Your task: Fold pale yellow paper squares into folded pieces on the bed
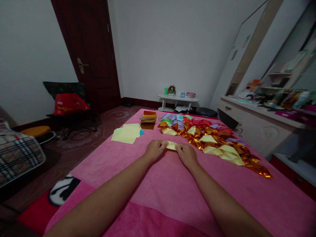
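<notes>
Between my two hands is a small folded piece of yellow paper [171,145], held just above a pink cloth [138,171]. My left hand [155,150] pinches its left end, thumb on the near side. At its right end, my right hand [186,154] pinches it in the same way. Beyond my left hand lies a loose stack of flat yellow sheets [127,133], with a bit of blue paper [141,132] peeking out. Folded yellow pieces [223,153] and shiny gold foil pieces [195,141] spread out beyond my right hand.
A stack of gold foil sheets [148,119] sits near the far edge. Purple, green and red folded pieces [197,121] lie behind the gold ones. A dresser [261,115] stands at the right, a chair with a red bag [70,103] at the left, and a low white table [177,98] by the wall.
</notes>
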A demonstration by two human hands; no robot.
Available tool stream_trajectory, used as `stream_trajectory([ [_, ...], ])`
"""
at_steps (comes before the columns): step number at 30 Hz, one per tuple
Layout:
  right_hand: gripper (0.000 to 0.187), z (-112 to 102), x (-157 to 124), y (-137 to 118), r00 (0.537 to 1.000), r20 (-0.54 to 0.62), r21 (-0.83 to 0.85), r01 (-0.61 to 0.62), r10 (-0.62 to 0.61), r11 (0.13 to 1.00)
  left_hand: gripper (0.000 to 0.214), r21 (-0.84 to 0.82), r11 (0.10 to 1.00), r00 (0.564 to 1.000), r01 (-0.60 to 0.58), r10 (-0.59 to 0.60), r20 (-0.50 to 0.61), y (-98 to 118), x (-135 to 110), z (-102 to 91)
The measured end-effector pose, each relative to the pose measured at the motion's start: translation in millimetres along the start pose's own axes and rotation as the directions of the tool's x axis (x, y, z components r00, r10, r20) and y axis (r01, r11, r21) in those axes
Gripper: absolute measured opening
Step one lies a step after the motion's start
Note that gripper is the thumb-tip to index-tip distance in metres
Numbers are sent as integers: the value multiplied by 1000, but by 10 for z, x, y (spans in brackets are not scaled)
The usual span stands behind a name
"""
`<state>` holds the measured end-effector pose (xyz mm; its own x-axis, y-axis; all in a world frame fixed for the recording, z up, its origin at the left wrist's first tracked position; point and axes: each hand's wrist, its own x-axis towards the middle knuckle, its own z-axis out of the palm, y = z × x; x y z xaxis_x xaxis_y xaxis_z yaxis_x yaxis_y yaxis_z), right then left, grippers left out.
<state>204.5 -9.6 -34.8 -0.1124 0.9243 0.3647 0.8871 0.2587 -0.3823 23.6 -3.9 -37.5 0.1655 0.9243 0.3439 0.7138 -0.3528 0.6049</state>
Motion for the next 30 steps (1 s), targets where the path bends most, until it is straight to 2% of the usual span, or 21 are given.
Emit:
stream_trajectory([
  [30,35,-30,9,1,1000,30,55,7,-8,998,49,-2,1000,1000,-8,8,10,27,-19,-33],
])
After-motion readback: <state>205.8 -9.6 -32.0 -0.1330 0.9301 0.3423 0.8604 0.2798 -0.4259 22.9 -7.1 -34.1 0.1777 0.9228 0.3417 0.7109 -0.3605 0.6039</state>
